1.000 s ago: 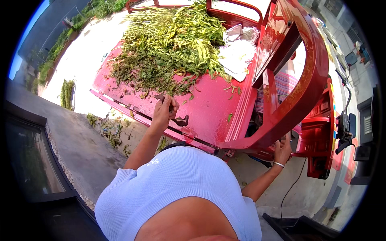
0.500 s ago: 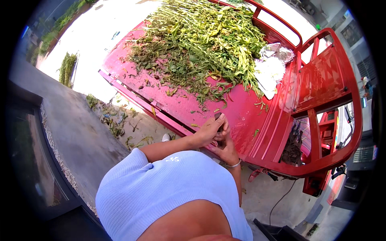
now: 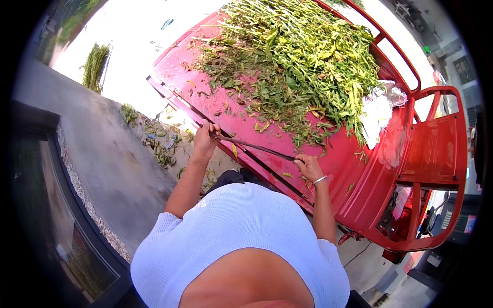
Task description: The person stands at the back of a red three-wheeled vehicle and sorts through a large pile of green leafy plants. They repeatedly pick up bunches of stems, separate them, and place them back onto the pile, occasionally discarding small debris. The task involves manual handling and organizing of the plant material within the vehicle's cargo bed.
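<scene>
Between my two hands stretches a thin dark strip (image 3: 257,147), like a cord or strap, nearly straight and sloping slightly down to the right. My left hand (image 3: 206,139) is closed on its left end, over the near edge of the red cargo bed (image 3: 321,192). The other end is pinched in my right hand (image 3: 309,167), which is above the bed's floor and has a bangle at the wrist. Beyond the strip, a large heap of cut green leafy stalks (image 3: 313,56) lies on the bed, with loose, darker leaves scattered on its near side.
A white sack (image 3: 377,115) rests beside the heap, near the vehicle's red frame (image 3: 429,154). On the ground to the left stands or lies a bundle of stalks (image 3: 96,66). Leaf litter (image 3: 159,143) covers the floor by the bed. A dark-framed glass door (image 3: 67,220) is at far left.
My hands were together over the bed's near edge and have moved apart, left hand leftward, right hand rightward. The dark strip is now drawn out between them. The view has shifted.
</scene>
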A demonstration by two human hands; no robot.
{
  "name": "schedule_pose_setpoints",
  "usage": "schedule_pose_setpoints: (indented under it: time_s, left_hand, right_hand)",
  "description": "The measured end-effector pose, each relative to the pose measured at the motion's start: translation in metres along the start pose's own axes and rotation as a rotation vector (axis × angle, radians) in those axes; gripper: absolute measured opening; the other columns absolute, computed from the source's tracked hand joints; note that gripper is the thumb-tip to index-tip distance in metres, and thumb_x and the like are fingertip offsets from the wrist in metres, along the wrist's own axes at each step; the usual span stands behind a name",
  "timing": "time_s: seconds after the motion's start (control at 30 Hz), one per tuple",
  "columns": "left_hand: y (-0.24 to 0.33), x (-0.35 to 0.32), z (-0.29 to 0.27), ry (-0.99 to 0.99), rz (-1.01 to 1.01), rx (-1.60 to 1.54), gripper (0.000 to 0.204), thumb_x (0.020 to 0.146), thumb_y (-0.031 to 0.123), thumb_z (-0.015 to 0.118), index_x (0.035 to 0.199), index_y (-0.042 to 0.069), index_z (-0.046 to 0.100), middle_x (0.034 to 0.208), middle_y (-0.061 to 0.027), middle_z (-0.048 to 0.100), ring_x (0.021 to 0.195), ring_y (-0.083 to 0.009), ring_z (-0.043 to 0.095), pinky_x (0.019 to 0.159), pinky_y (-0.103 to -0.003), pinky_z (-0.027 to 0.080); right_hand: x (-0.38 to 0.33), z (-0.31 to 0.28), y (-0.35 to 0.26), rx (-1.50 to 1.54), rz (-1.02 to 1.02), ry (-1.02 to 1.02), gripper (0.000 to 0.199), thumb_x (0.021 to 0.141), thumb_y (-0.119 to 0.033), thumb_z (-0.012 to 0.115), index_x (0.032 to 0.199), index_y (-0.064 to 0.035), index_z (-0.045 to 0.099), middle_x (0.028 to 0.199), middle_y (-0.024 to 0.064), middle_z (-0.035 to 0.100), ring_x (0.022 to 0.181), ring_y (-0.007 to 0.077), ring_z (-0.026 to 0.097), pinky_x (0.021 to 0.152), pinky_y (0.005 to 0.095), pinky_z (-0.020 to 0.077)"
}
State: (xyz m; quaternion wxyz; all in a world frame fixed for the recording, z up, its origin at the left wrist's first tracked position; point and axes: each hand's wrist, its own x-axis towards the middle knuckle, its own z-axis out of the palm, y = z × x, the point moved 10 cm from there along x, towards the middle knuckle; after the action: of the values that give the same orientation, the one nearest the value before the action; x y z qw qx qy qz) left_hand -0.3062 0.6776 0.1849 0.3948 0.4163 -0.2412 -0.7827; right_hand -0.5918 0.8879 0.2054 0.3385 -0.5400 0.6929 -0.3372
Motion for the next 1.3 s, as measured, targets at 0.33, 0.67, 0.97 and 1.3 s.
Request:
schedule_pose_setpoints:
  time_s: [0.33, 0.67, 0.97, 1.3]
  left_hand:
    - [0.013, 0.022, -0.046, -0.294, -0.158, 0.665, 0.034, 0.096, 0.032, 0.044, 0.076, 0.008, 0.058, 0.08, -0.0003, 0.06, 0.069, -0.01, 0.054, 0.062, -0.023, 0.045]
    - [-0.025, 0.175, -0.046, -0.684, 0.26, 1.436, 0.017, 0.076, 0.015, 0.067, 0.085, 0.001, 0.062, 0.081, -0.0129, 0.063, 0.072, -0.0296, 0.06, 0.063, -0.038, 0.047]
    - [-0.074, 0.228, -0.072, -0.951, 0.052, 1.628, 0.059, 0.067, 0.034, 0.074, 0.113, 0.003, 0.053, 0.131, -0.0215, 0.038, 0.12, -0.0395, 0.04, 0.099, -0.042, 0.038]
    - [-0.067, 0.222, -0.09, -1.103, -0.169, 1.763, 0.058, 0.067, 0.031, 0.075, 0.115, 0.006, 0.055, 0.141, -0.0151, 0.028, 0.118, -0.0348, 0.043, 0.092, -0.043, 0.045]
  right_hand:
    - [0.24, -0.021, 0.049, -0.648, 0.022, -0.084, 0.017, 0.076, -0.016, 0.052, 0.08, -0.0019, 0.062, 0.08, 0.0208, 0.061, 0.08, 0.0372, 0.058, 0.075, 0.0454, 0.0466]
    - [0.448, 0.029, 0.048, -1.124, 0.261, -0.198, 0.017, 0.08, -0.012, 0.052, 0.091, -0.01, 0.065, 0.095, 0.0125, 0.063, 0.093, 0.0313, 0.059, 0.076, 0.0457, 0.0499]
    - [0.516, 0.077, 0.026, -1.284, 0.31, -0.005, 0.037, 0.085, -0.016, 0.054, 0.121, -0.012, 0.047, 0.123, 0.0125, 0.042, 0.111, 0.031, 0.045, 0.084, 0.0512, 0.041]
    - [0.504, 0.222, 0.05, -0.608, 0.707, -0.031, 0.075, 0.067, -0.02, 0.076, 0.128, -0.0021, 0.037, 0.11, 0.0209, 0.053, 0.098, 0.0362, 0.057, 0.076, 0.0444, 0.0509]
